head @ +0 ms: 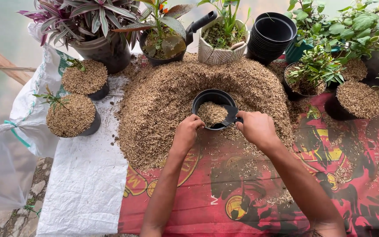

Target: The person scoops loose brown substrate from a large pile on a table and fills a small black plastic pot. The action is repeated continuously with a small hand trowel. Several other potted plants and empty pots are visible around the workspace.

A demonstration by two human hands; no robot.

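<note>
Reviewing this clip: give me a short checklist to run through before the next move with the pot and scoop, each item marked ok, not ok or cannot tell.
1. Left hand steadies the small black plastic pot at its near rim: ok.
2. Right hand grips the black scoop by its handle: ok.
3. Scoop blade sits over the pot's mouth, not outside it: ok.
4. Pot is bedded in the heap of tan rice husk and looks upright: ok.
5. Pot is filled to the rim: not ok; husk shows inside, with dark wall above it.
6. Whether husk remains on the scoop: cannot tell.
</note>
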